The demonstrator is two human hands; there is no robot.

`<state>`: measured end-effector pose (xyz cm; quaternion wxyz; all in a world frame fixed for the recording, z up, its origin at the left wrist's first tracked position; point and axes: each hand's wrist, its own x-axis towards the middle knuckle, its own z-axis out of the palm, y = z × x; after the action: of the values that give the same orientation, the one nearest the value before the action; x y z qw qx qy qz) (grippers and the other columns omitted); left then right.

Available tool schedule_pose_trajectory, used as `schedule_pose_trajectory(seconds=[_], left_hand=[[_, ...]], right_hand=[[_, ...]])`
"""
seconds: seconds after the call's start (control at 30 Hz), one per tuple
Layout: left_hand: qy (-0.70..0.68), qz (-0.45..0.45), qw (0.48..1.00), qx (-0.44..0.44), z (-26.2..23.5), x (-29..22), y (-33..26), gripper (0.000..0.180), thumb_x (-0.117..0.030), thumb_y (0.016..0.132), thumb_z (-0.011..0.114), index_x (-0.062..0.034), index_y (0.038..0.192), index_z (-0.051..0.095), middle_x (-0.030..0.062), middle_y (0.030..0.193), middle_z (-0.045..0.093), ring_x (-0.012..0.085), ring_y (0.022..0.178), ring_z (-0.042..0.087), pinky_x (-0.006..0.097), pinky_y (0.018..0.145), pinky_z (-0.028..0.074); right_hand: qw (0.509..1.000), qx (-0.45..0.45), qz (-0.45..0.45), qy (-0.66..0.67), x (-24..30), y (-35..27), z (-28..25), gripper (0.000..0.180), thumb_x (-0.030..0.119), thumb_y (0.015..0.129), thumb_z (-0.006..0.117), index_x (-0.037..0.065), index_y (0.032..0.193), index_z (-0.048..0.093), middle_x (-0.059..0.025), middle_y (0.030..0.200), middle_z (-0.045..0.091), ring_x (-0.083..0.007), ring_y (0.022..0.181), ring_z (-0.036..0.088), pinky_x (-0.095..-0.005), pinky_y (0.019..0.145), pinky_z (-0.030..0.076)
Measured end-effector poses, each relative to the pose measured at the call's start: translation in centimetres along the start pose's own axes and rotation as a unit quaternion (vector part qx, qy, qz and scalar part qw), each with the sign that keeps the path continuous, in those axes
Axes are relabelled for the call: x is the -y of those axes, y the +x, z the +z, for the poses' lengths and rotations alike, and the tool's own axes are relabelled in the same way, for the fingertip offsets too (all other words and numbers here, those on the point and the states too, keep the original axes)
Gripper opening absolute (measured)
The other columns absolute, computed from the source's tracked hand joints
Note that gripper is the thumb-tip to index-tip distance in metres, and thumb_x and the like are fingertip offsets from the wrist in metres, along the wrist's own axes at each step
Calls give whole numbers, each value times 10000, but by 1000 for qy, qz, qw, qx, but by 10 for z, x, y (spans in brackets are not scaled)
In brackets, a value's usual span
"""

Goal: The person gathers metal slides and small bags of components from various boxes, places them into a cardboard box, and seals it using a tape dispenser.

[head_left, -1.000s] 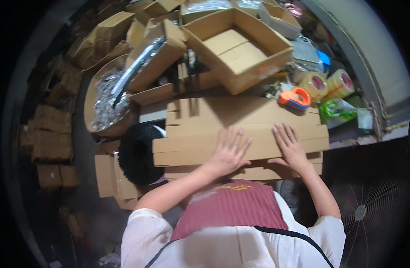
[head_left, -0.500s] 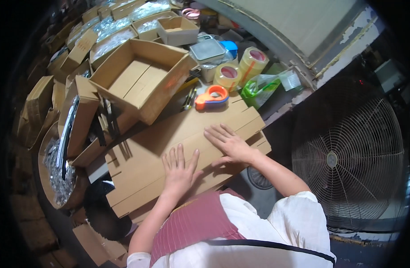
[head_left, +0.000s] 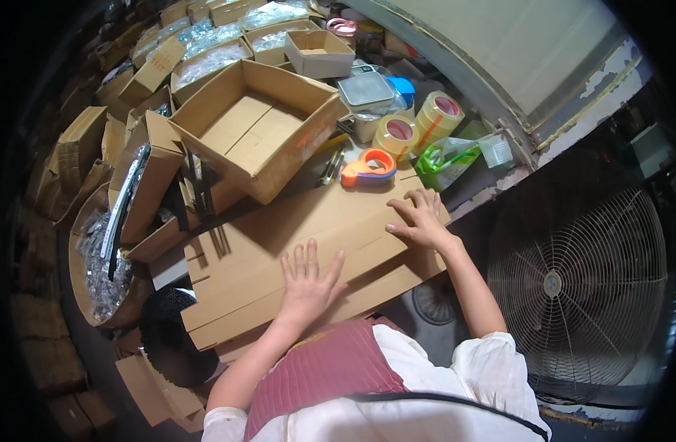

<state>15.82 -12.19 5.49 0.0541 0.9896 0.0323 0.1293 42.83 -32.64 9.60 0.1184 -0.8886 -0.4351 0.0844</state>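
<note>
Brown cardboard (head_left: 294, 225) lies flat, reaching well to the left of the wide-spread, empty fingers of the left hand (head_left: 307, 291), which rests on it; a broad, even palm there should steady it best. Farther right, at the cardboard's right end, the right hand (head_left: 423, 222) holds nothing, fingers bent and parted; whether their tips press, I cannot tell. A light touch, clear of the orange tape dispenser (head_left: 358, 177) just beyond them, seems wise. Compared with half a second ago, the left hand stays much alike, while the right has shifted rightward and its fingers have curled.
</note>
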Motion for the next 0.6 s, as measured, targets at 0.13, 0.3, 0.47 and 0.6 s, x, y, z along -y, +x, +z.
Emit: schedule_pose_trajectory(seconds=[0.13, 0.3, 0.47, 0.6], left_hand=[[6, -2, 1000, 5, -3, -3, -1, 760, -557, 931, 632, -269, 1590, 386, 368, 1560, 314, 578, 1373, 368, 761, 1090, 263], [4, 0, 1000, 5, -3, -2, -1, 764, -562, 932, 627, -266, 1592, 382, 367, 1568, 300, 575, 1381, 360, 759, 1092, 266], [0, 4, 1000, 1, -8, -3, 0, 769, -553, 932, 636, -224, 1581, 386, 378, 1540, 327, 580, 1373, 365, 759, 1088, 273], [-3, 8, 1000, -11, -8, -4, 2, 770, -542, 927, 645, -219, 1578, 391, 373, 1537, 333, 574, 1362, 376, 763, 1085, 267]], right_hand=[[1000, -9, -26, -8, 27, 5, 14, 691, 661, 844, 690, 212, 1367, 635, -177, 1362, 524, -381, 1410, 382, -680, 1210, 49], [992, -4, -122, 33, 20, 13, 20, 627, 604, 890, 671, 214, 1379, 634, -123, 1256, 619, -308, 1328, 497, -682, 1219, 28], [973, 65, -171, 142, -11, 24, 10, 571, 485, 940, 674, 189, 1423, 606, -130, 1344, 604, -292, 1355, 490, -646, 1229, 2], [972, 74, -142, 174, -4, 18, 10, 527, 459, 950, 653, 198, 1407, 619, -104, 1367, 617, -286, 1369, 478, -656, 1214, 67]])
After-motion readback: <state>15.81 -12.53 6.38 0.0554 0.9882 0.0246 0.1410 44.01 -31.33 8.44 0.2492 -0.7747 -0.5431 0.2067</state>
